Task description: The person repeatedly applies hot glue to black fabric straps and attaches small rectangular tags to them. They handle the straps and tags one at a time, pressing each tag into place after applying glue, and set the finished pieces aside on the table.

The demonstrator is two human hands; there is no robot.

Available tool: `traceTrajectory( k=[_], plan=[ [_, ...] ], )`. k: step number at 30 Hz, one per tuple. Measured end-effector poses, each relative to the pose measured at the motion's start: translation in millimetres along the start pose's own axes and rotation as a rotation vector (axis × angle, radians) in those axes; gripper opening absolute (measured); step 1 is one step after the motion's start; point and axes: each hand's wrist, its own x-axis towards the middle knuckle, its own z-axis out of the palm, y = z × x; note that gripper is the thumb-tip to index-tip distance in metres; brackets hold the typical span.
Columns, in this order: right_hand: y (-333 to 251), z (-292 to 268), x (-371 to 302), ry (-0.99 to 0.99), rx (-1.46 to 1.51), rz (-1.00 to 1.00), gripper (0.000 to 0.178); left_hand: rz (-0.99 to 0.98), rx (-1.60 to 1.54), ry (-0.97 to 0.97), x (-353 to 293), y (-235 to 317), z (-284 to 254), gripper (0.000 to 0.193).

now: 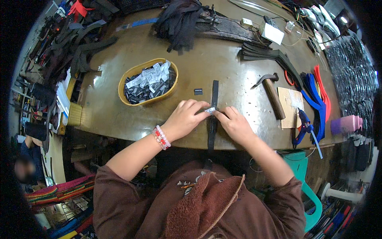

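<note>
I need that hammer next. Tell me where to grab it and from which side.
Take the hammer by its wooden handle, near the lower end by the table edge. Come from the right hand side: the handle runs toward you, and the dark metal head points away.

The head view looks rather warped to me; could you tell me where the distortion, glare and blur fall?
In the head view, the table edge bows with fisheye curvature; black vignette fills the corners; sheen glares on the tabletop near the hammer; both hands on the black strap are sharp; rim clutter softens.
</note>
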Motion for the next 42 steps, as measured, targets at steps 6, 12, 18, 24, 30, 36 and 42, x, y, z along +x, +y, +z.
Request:
traceTrajectory(
  k=[6,12,18,24,30,36,42],
  plan=[
    [13,-9,9,-0.216,0.038,-0.39,0.031,0.162,-0.007,-0.02,-12,-9,8,0.032],
    [36,-5,39,-0.059,0.537,0.393,0.018,0.18,-0.014,-0.012,-11,-10,11,0.029],
    [58,1,50,-0.244,0.539,0.485,0.023,0.172,-0.011,-0.038,-12,-9,10,0.026],
    [71,4,72,-0.313,0.134,0.641,0.028,0.193,0.005,-0.039,-7,-8,12,0.019],
    [102,-31,-30,0.079,-0.873,0.786,0.054,0.274,0.024,-0.083,-9,-4,4,0.02],
    [45,-63,-34,0.265,0.025,0.798,0.051,-0.335,-0.2,0.077,-24,24,8,0.024],
    [-74,-45,-45,-0.236,0.094,0.672,0.052,-0.367,-0.239,0.178,-28,26,12,0.023]
  ],
)
